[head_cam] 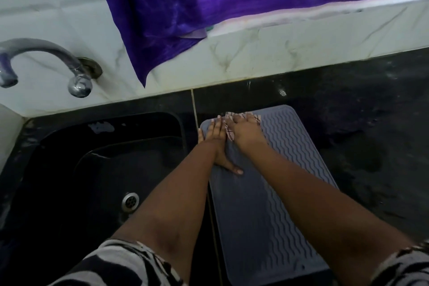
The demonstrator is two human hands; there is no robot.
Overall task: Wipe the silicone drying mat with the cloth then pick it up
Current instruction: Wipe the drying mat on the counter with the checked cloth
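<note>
The grey silicone drying mat [278, 193] is laid flat on the black counter [359, 134], just beside the dark sink [92, 158]. Its far left corner is pressed down by the left hand [214, 144], fingers straight and thumb spread. The patterned cloth [243, 118] (pale, with dark lines) is pressed onto the mat's far end under the right hand [246, 131], whose fingers are spread over it.

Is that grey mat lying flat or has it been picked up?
Flat. The mat lies on the black counter, left hand pressing it.
</note>
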